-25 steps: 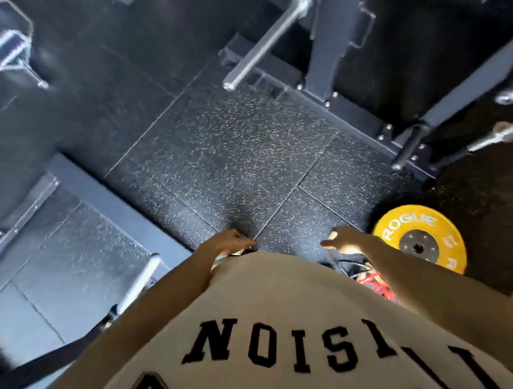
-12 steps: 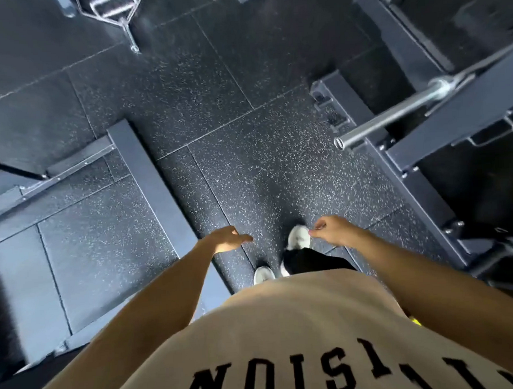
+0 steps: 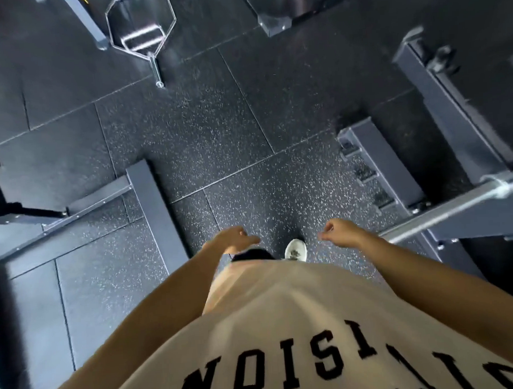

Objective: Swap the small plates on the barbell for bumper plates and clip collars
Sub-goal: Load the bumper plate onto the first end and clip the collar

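Note:
I look straight down past my shirt at a black speckled rubber floor. My left hand (image 3: 233,239) hangs in front of my waist, fingers loosely curled, holding nothing. My right hand (image 3: 340,233) hangs level with it, also loosely curled and empty. A bare steel barbell sleeve (image 3: 455,207) juts in from the right edge, just right of my right forearm, with no plate on the part I can see. No bumper plate or collar is in sight.
A grey rack base beam (image 3: 156,210) runs along the floor at my left, another rack foot (image 3: 380,162) at my right. A hex trap bar (image 3: 140,26) lies at the top of the view. My white shoe (image 3: 295,249) shows between my hands.
The view has swung left across the floor: the yellow Rogue plate seen a second ago is gone, the barbell sleeve has shifted toward the right edge. Both hands stay empty.

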### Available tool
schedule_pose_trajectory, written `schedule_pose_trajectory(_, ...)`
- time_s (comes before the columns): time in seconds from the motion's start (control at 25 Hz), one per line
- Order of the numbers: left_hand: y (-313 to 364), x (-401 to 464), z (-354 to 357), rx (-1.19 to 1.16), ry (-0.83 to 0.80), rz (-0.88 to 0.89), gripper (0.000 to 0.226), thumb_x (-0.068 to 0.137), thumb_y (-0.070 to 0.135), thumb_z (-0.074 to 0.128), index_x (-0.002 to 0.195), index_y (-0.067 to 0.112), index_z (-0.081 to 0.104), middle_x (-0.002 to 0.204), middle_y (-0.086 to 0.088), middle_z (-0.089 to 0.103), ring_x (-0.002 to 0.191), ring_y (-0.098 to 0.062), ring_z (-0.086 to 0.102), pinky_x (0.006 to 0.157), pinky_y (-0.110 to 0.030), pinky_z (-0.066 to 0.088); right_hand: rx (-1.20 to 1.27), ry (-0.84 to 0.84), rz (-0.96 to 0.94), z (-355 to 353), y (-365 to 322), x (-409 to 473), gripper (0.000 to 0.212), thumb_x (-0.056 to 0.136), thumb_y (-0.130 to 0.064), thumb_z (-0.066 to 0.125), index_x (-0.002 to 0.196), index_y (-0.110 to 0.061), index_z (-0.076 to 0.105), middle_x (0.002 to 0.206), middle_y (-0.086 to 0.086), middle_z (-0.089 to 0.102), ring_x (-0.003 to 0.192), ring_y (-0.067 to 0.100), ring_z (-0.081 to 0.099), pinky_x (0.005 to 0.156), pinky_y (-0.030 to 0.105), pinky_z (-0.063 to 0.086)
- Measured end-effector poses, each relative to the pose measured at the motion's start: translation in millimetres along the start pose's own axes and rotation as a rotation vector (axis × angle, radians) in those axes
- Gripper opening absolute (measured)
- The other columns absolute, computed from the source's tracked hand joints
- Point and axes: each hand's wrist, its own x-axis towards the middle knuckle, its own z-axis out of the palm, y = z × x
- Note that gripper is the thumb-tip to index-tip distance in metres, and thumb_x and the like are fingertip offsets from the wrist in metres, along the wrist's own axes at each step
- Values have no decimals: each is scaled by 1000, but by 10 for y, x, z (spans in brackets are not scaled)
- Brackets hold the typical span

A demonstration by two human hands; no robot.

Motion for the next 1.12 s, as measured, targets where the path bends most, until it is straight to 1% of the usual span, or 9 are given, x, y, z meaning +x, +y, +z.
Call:
schedule_pose_trajectory(0.08,261,202,-416,-28,24,-1,60,92,55,57,133,12,53,141,-11,53,125,-29,51,103,-36,41,-2,-2,5,-441,-186,260,45,95,-37,59,127,-5,54,125,15,60,103,25,58,90,36,45)
schedule_pose_trajectory(0.2,587,600,-1002,-32,29,4,57,93,53,58,133,13,54,140,-8,54,125,-27,51,99,-32,38,8,-15,-2,-990,-449,731,46,96,-36,59,129,-5,55,126,12,60,108,27,59,91,35,45)
schedule_pose_trajectory(0.36,996,1269,-1873,35,-18,-10,60,94,54,55,135,10,53,141,-10,53,126,-29,50,97,-31,38,1,-41,32,-1676,-798,1454,41,97,-35,58,119,-1,58,113,14,64,95,25,60,82,32,44)
schedule_pose_trajectory(0.48,1359,1808,-2737,116,-37,2,58,94,53,54,133,9,55,138,-11,56,125,-29,52,96,-31,40,42,5,50,-2367,-1189,1994,40,96,-35,59,115,0,60,104,14,64,100,30,63,86,35,47)
schedule_pose_trajectory(0.56,1635,2151,-3313,150,-66,13,63,93,56,55,136,11,52,141,-12,54,126,-30,52,100,-34,39,106,64,42,-2843,-1462,2253,44,96,-34,59,115,6,62,113,20,65,109,36,62,92,41,48)
schedule_pose_trajectory(0.68,2121,2571,-4089,217,-76,46,74,90,61,55,145,12,44,150,-12,44,135,-33,43,111,-42,34,177,159,30,-3480,-1741,2575,44,97,-33,57,113,7,64,118,23,64,111,36,59,94,40,45)
schedule_pose_trajectory(0.8,2790,3045,-4738,299,-94,71,81,90,64,53,149,11,39,153,-13,41,137,-33,41,112,-44,34,256,215,78,-4070,-1893,2954,45,96,-31,56,111,11,62,116,29,62,111,39,58,93,45,44)
schedule_pose_trajectory(0.96,3782,3729,-5342,365,-151,109,73,94,55,54,147,7,39,151,-12,44,135,-32,44,103,-37,36,345,192,134,-4850,-1787,3613,34,95,-29,60,99,5,64,99,21,62,110,36,59,78,34,41)
schedule_pose_trajectory(1.12,5028,4319,-5937,414,-145,96,77,92,58,56,148,9,37,152,-12,42,136,-32,42,103,-39,36,361,179,196,-6024,-1541,4198,42,94,-34,61,107,5,66,111,21,67,108,34,61,87,38,46)
